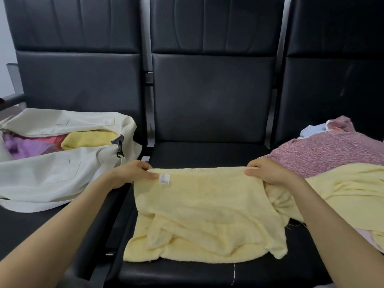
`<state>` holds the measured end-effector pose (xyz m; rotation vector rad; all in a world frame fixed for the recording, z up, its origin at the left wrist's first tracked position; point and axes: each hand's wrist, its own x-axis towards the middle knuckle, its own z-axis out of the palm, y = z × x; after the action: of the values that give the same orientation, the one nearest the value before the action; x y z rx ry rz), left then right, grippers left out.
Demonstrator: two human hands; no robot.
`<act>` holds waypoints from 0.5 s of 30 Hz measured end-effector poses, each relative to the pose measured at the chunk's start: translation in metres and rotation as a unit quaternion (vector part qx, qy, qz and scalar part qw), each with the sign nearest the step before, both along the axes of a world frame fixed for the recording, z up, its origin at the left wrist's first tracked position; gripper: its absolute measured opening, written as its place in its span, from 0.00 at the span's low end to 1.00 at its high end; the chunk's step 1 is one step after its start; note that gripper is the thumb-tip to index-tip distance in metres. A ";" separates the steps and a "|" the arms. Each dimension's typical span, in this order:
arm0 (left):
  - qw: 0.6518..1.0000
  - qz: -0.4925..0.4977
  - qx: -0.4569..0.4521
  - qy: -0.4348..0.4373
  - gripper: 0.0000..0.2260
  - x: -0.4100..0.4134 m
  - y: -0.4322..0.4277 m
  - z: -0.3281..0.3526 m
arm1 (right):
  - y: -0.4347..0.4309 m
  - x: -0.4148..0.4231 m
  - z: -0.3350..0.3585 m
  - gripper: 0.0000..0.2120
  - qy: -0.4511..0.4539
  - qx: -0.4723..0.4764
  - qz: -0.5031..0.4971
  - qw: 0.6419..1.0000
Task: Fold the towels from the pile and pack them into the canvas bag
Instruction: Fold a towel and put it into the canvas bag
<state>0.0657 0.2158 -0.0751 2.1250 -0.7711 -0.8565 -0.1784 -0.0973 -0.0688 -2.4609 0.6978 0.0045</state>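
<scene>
Both bare arms reach forward from the lower corners, the left forearm (62,225) angling in from the left and the right forearm (330,225) from the right. The left hand (135,172) and right hand (268,171) sit level with each other and well apart, knuckles up. Each pinches a far corner of the yellow towel (207,200), thumb lying on top and pointing inward, fingers curled beneath the edge. The wrists are nearly straight.
</scene>
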 end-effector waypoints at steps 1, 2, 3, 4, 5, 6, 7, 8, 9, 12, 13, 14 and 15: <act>1.000 0.016 -0.014 0.015 0.14 0.005 -0.002 -0.004 | -0.005 0.005 0.000 0.07 0.011 -0.015 -0.011 1.000; 0.999 0.035 -0.032 0.024 0.13 0.009 -0.006 -0.008 | -0.010 0.011 -0.001 0.06 0.020 -0.028 -0.020 0.999; 0.997 0.057 -0.049 0.030 0.12 0.012 -0.011 -0.011 | -0.013 0.017 -0.001 0.05 0.025 -0.039 -0.027 0.999; 0.994 0.083 -0.067 0.040 0.13 0.016 -0.016 -0.015 | -0.016 0.024 -0.002 0.04 0.026 -0.046 -0.036 0.998; 0.989 0.110 -0.083 0.052 0.14 0.019 -0.021 -0.020 | -0.018 0.031 -0.003 0.03 0.027 -0.051 -0.046 0.997; 0.985 0.133 -0.095 0.057 0.14 0.022 -0.026 -0.024 | -0.020 0.037 -0.005 0.03 0.026 -0.052 -0.058 0.997; 0.983 0.150 -0.097 0.047 0.11 0.023 -0.031 -0.028 | -0.022 0.044 -0.009 0.04 0.020 -0.048 -0.071 0.996; 0.983 0.160 -0.086 0.017 0.07 0.024 -0.035 -0.031 | -0.024 0.050 -0.014 0.04 0.009 -0.041 -0.083 0.996; 0.985 0.163 -0.059 -0.027 0.04 0.025 -0.039 -0.036 | -0.025 0.055 -0.019 0.05 0.000 -0.034 -0.094 0.995; 0.979 0.145 0.022 -0.144 0.06 0.024 -0.047 -0.046 | -0.026 0.065 -0.037 0.02 0.014 -0.030 -0.093 0.995; 0.976 0.140 0.037 -0.163 0.05 0.024 -0.048 -0.046 | -0.027 0.066 -0.044 0.02 0.019 -0.024 -0.096 0.995; 0.974 0.140 0.048 -0.173 0.05 0.025 -0.048 -0.047 | -0.027 0.066 -0.049 0.03 0.015 -0.018 -0.102 0.994; 0.972 0.142 0.055 -0.176 0.05 0.027 -0.049 -0.048 | -0.027 0.067 -0.053 0.04 0.008 -0.016 -0.113 0.993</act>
<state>0.0923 0.1673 -0.1227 2.4495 -0.5798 -0.3822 -0.1119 -0.1246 -0.1218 -2.4002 0.9851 -0.0751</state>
